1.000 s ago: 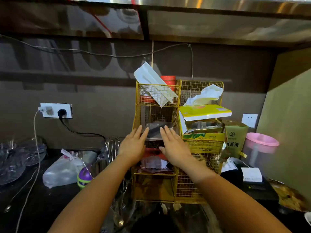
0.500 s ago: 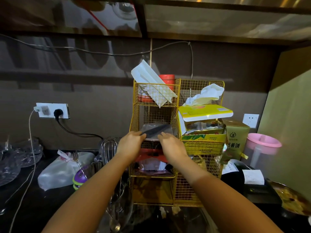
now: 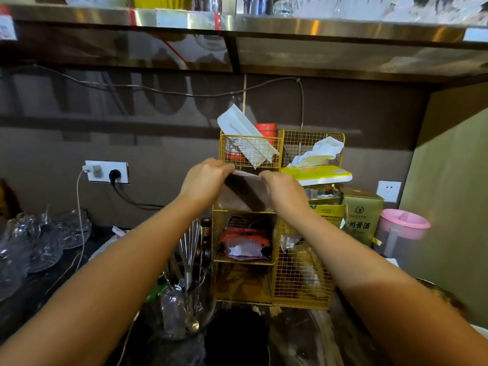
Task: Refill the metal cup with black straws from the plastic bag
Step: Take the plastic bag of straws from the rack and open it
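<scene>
A clear plastic bag of black straws (image 3: pixel 244 192) hangs in front of the yellow wire rack (image 3: pixel 303 286), level with its middle left compartment. My left hand (image 3: pixel 204 180) pinches the bag's top left corner. My right hand (image 3: pixel 282 191) pinches its top right corner. The bag hangs between both hands, with the dark straws lying slantwise inside. No metal cup is clearly recognisable; a container of metal utensils and a whisk (image 3: pixel 188 291) stands below my left forearm.
The rack holds white packets (image 3: pixel 245 138), a red tin (image 3: pixel 266 128), a yellow tissue box (image 3: pixel 317 174) and red pouches (image 3: pixel 244 243). Glass bowls (image 3: pixel 39 241) sit left. A green box (image 3: pixel 363 213) and pink-lidded jug (image 3: pixel 402 228) stand right. A steel shelf (image 3: pixel 237 25) runs overhead.
Both hands went from open in front of the rack to pinching the bag, then lifted it up out of the middle compartment. The camera view tilted upward.
</scene>
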Demonstrator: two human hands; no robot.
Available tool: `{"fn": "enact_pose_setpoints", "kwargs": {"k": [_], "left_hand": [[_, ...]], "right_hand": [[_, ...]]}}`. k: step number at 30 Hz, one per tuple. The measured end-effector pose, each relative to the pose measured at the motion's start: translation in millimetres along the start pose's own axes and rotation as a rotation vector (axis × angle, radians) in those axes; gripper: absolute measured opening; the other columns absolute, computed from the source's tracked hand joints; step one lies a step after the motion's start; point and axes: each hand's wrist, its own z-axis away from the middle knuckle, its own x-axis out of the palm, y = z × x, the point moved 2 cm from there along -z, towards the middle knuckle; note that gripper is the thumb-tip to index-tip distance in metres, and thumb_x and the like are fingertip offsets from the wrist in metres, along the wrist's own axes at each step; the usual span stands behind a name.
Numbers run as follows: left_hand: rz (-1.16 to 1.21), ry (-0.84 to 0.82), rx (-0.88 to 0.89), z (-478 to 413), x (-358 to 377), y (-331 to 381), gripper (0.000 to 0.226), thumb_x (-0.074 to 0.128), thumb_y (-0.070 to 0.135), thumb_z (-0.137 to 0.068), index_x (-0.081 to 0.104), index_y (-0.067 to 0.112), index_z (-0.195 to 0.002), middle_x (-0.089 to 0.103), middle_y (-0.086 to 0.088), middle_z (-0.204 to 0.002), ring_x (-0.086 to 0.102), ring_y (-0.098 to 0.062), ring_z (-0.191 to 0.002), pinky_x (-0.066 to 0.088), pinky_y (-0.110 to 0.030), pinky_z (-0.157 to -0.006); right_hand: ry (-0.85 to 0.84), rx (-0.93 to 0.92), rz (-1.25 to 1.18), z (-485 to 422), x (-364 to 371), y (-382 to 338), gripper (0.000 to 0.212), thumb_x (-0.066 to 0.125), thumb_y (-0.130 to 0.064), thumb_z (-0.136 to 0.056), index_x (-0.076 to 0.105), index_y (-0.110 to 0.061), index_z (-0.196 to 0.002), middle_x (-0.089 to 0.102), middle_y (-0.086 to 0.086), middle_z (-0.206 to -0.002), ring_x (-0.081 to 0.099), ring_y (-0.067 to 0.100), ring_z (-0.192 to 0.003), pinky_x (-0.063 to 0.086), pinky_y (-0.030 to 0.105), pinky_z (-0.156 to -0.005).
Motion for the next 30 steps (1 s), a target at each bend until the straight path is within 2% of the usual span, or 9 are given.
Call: {"fn": "enact_pose_setpoints", "kwargs": {"k": [7,11,14,17,20,24,25,28,30], "left_hand": [[-0.001,0.097,0.017,5,-55,2,0.028,0.049,-0.005,-0.076,0.059,0.000,-0.101,0.063,-0.026,-0.102,0.055,-0.040,-0.098,0.046,-0.049,-0.078],[0.004,0.105,-0.022,24,-77,-1,0.022,0.048,-0.002,-0.080,0.058,-0.002,-0.100,0.061,-0.026,-0.101,0.052,-0.040,-0.097,0.044,-0.049,-0.080],[0.012,0.063,-0.112,47,-87,-8,0.023,0.044,-0.003,-0.081,0.057,-0.002,-0.099,0.060,-0.025,-0.101,0.051,-0.039,-0.098,0.042,-0.047,-0.082],[0.076,0.011,-0.196,79,-93,-15,0.022,0.041,-0.002,-0.082,0.059,-0.002,-0.093,0.061,-0.025,-0.095,0.053,-0.038,-0.091,0.043,-0.044,-0.078],[0.119,-0.048,-0.273,113,-93,-18,0.021,0.041,0.001,-0.081,0.062,0.000,-0.086,0.064,-0.022,-0.090,0.054,-0.031,-0.079,0.042,-0.037,-0.068],[0.147,-0.085,-0.337,161,-87,-13,0.018,0.044,-0.003,-0.077,0.062,-0.003,-0.078,0.064,-0.024,-0.083,0.056,-0.036,-0.076,0.041,-0.037,-0.068],[0.160,-0.109,-0.343,173,-84,-10,0.017,0.045,-0.004,-0.075,0.062,-0.003,-0.076,0.064,-0.025,-0.081,0.057,-0.037,-0.077,0.038,-0.035,-0.067],[0.205,-0.197,-0.306,203,-75,1,0.022,0.043,0.003,-0.067,0.063,-0.005,-0.069,0.065,-0.028,-0.075,0.059,-0.037,-0.071,0.030,-0.034,-0.062],[0.231,-0.289,-0.276,221,-67,8,0.026,0.038,0.007,-0.061,0.062,-0.005,-0.065,0.065,-0.028,-0.071,0.060,-0.037,-0.069,0.030,-0.035,-0.060]], "right_hand": [[0.084,-0.035,-0.131,8,-33,-27,0.019,0.044,-0.006,-0.088,0.058,-0.003,-0.100,0.066,0.027,-0.090,0.059,0.041,-0.086,0.042,0.037,-0.065],[0.097,-0.063,-0.280,19,-44,-51,0.021,0.045,-0.014,-0.090,0.062,-0.002,-0.094,0.067,0.025,-0.091,0.058,0.041,-0.088,0.048,0.044,-0.073],[0.057,-0.103,-0.386,33,-46,-71,0.020,0.047,-0.014,-0.089,0.061,-0.004,-0.079,0.067,0.018,-0.080,0.059,0.035,-0.081,0.047,0.041,-0.070],[-0.077,-0.105,-0.457,55,-42,-93,0.023,0.049,-0.017,-0.089,0.057,-0.015,-0.067,0.064,0.005,-0.072,0.061,0.026,-0.078,0.048,0.037,-0.071],[-0.243,-0.077,-0.555,79,-31,-116,0.023,0.053,-0.017,-0.087,0.064,-0.006,-0.070,0.071,0.011,-0.074,0.066,0.024,-0.074,0.054,0.043,-0.074],[-0.432,-0.034,-0.682,114,-17,-139,0.019,0.053,-0.011,-0.084,0.063,-0.001,-0.072,0.070,0.011,-0.066,0.065,0.018,-0.056,0.050,0.018,-0.051],[-0.494,-0.018,-0.719,123,-12,-143,0.017,0.053,-0.010,-0.084,0.062,0.001,-0.075,0.069,0.012,-0.066,0.063,0.017,-0.053,0.048,0.016,-0.046],[-0.648,0.004,-0.770,151,4,-152,0.016,0.054,-0.008,-0.082,0.059,0.001,-0.070,0.069,0.021,-0.070,0.063,0.024,-0.055,0.050,0.027,-0.051],[-0.747,0.042,-0.834,168,15,-154,0.022,0.053,-0.007,-0.083,0.054,-0.007,-0.060,0.066,0.015,-0.062,0.061,0.022,-0.052,0.051,0.030,-0.056]]}}
